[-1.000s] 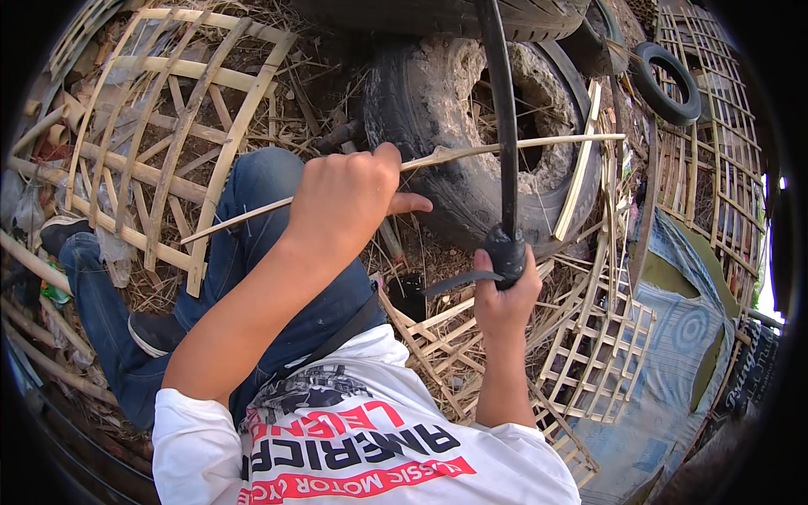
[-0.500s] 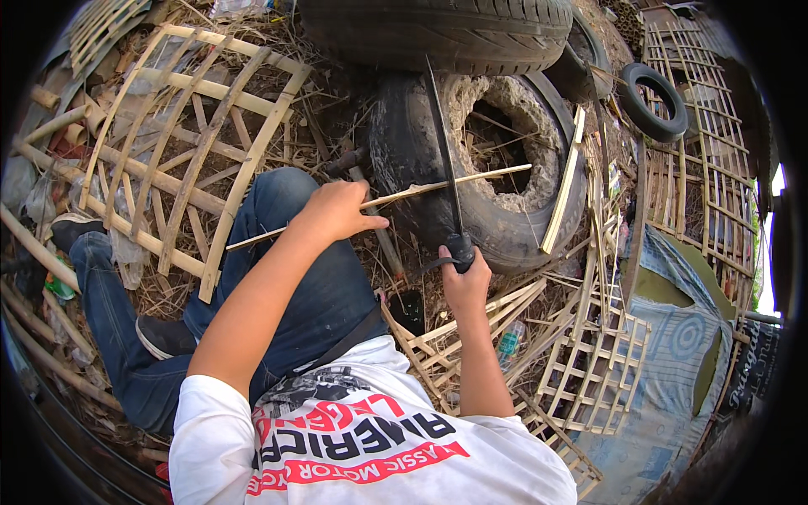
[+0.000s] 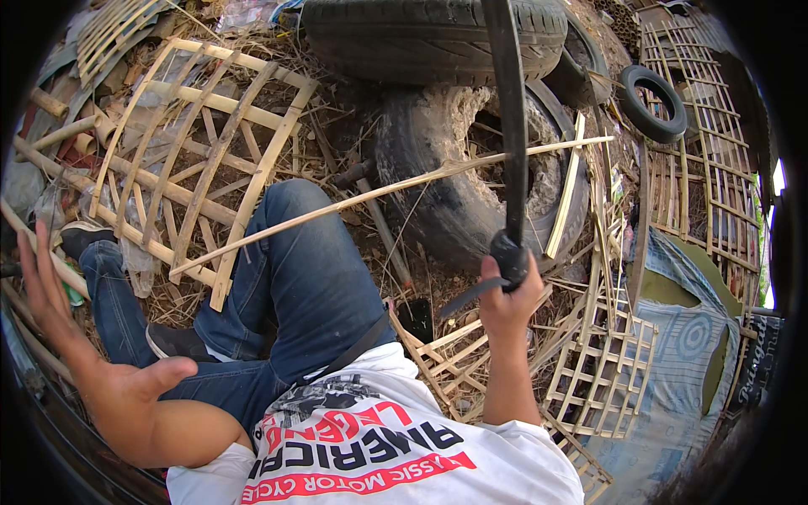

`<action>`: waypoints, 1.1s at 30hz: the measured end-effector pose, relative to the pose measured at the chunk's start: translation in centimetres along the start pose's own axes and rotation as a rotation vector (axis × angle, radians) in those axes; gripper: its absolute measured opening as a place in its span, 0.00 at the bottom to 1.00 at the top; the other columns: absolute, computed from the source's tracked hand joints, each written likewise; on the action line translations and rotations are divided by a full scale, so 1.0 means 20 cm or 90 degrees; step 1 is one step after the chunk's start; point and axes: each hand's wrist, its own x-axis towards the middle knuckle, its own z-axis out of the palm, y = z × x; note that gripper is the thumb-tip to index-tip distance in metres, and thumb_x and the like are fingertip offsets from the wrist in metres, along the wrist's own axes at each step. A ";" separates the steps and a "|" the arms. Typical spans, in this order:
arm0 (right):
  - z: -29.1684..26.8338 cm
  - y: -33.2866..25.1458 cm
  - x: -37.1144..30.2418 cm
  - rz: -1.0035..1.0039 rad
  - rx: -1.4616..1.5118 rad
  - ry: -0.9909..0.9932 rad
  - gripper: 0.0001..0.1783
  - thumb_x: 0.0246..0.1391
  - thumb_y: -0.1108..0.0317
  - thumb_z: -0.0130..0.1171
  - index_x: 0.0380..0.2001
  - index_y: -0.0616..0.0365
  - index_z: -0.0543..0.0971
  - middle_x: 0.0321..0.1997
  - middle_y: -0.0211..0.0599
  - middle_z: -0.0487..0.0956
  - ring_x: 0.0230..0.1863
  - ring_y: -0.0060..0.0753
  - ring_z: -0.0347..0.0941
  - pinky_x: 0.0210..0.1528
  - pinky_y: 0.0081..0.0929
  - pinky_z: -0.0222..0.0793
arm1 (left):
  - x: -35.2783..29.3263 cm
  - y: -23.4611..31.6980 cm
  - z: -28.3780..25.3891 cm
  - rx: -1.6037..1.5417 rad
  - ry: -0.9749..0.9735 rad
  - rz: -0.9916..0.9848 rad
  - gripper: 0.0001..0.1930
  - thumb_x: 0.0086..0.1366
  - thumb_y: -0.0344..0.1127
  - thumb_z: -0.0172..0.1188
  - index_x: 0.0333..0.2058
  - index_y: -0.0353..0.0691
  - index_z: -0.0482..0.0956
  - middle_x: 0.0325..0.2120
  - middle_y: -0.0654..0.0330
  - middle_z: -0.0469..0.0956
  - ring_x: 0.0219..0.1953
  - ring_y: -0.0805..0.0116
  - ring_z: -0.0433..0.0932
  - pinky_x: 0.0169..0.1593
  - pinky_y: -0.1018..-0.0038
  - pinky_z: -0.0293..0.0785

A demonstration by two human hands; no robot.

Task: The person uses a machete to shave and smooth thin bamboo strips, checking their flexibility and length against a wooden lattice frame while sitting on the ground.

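Note:
My right hand (image 3: 513,295) is wrapped round the black handle of a machete (image 3: 509,109), whose long dark blade points up and away from me over the tyre. A thin bamboo strip (image 3: 362,199) stretches from beside my raised knee across to the concrete-lined tyre (image 3: 429,160), passing behind the blade; no hand holds it. Off to the left, my left hand (image 3: 105,362) has its fingers spread and nothing in it, apart from the strip's near end.
A curved bamboo lattice (image 3: 210,147) lies left of my knee. Another tyre (image 3: 438,42) rests at the far side. Split bamboo pieces and a small lattice panel (image 3: 602,370) are at right, beside a blue cloth (image 3: 673,337). A small tyre (image 3: 652,103) sits further back.
My left hand has let go of the bamboo strip and swung far left, opening. The machete has risen and moved right with my right hand. The strip now reaches further right.

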 end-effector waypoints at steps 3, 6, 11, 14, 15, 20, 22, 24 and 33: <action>0.13 0.46 -0.08 0.101 -0.239 -0.042 0.19 0.49 0.59 0.66 0.30 0.67 0.76 0.23 0.49 0.78 0.26 0.40 0.76 0.33 0.33 0.70 | -0.15 -0.07 -0.08 0.000 -0.021 -0.095 0.67 0.36 0.77 0.60 0.67 0.37 0.46 0.66 0.46 0.51 0.68 0.49 0.49 0.68 0.54 0.45; 0.14 0.52 -0.08 0.090 -0.246 -0.030 0.18 0.51 0.59 0.65 0.30 0.67 0.77 0.21 0.43 0.77 0.24 0.31 0.70 0.33 0.32 0.69 | -0.19 -0.05 -0.11 -0.012 -0.010 -0.174 0.67 0.37 0.78 0.59 0.67 0.36 0.45 0.66 0.46 0.50 0.69 0.50 0.48 0.69 0.55 0.43; 0.10 0.20 -0.01 0.019 -0.144 -0.016 0.15 0.52 0.61 0.64 0.30 0.65 0.77 0.18 0.34 0.75 0.19 0.23 0.66 0.24 0.24 0.63 | -0.21 -0.07 -0.08 0.008 0.009 -0.110 0.68 0.38 0.78 0.59 0.67 0.35 0.42 0.67 0.47 0.49 0.69 0.50 0.47 0.69 0.54 0.42; 0.06 -0.03 0.03 -0.029 0.020 0.000 0.13 0.54 0.62 0.63 0.30 0.61 0.75 0.16 0.25 0.72 0.17 0.16 0.65 0.19 0.18 0.58 | -0.22 -0.07 -0.05 -0.094 0.085 -0.155 0.68 0.38 0.78 0.59 0.67 0.35 0.41 0.67 0.47 0.49 0.69 0.50 0.46 0.69 0.53 0.41; 0.07 -0.01 0.03 -0.022 -0.009 -0.002 0.14 0.53 0.62 0.64 0.31 0.62 0.75 0.17 0.29 0.73 0.18 0.20 0.67 0.22 0.20 0.61 | -0.21 -0.07 -0.06 -0.092 0.079 -0.155 0.67 0.39 0.77 0.59 0.67 0.36 0.41 0.67 0.47 0.48 0.69 0.50 0.46 0.69 0.53 0.41; 0.21 0.57 -0.09 0.099 -0.211 -0.027 0.19 0.48 0.58 0.67 0.30 0.66 0.75 0.23 0.50 0.78 0.26 0.44 0.78 0.32 0.33 0.71 | -0.28 -0.10 -0.11 -0.081 0.057 -0.161 0.64 0.44 0.75 0.59 0.67 0.37 0.40 0.67 0.45 0.47 0.69 0.49 0.45 0.69 0.54 0.39; 0.22 0.52 -0.16 0.065 -0.209 -0.011 0.21 0.48 0.56 0.66 0.28 0.67 0.76 0.23 0.54 0.78 0.28 0.50 0.78 0.33 0.36 0.71 | -0.33 -0.12 -0.16 -0.067 0.043 -0.167 0.63 0.46 0.74 0.58 0.67 0.37 0.39 0.67 0.44 0.46 0.70 0.49 0.44 0.69 0.54 0.38; 0.23 0.39 -0.05 0.128 -0.166 -0.029 0.21 0.48 0.56 0.66 0.27 0.67 0.76 0.22 0.52 0.78 0.26 0.49 0.77 0.32 0.36 0.70 | -0.35 -0.14 -0.22 -0.035 0.006 -0.165 0.62 0.47 0.74 0.58 0.68 0.38 0.38 0.67 0.44 0.46 0.70 0.49 0.44 0.70 0.54 0.38; 0.11 0.59 -0.16 0.052 -0.243 0.003 0.15 0.46 0.64 0.64 0.31 0.66 0.76 0.25 0.53 0.80 0.29 0.51 0.79 0.34 0.36 0.72 | -0.31 -0.07 -0.21 -0.046 0.019 -0.161 0.62 0.48 0.74 0.57 0.68 0.38 0.37 0.67 0.44 0.45 0.70 0.50 0.43 0.70 0.54 0.37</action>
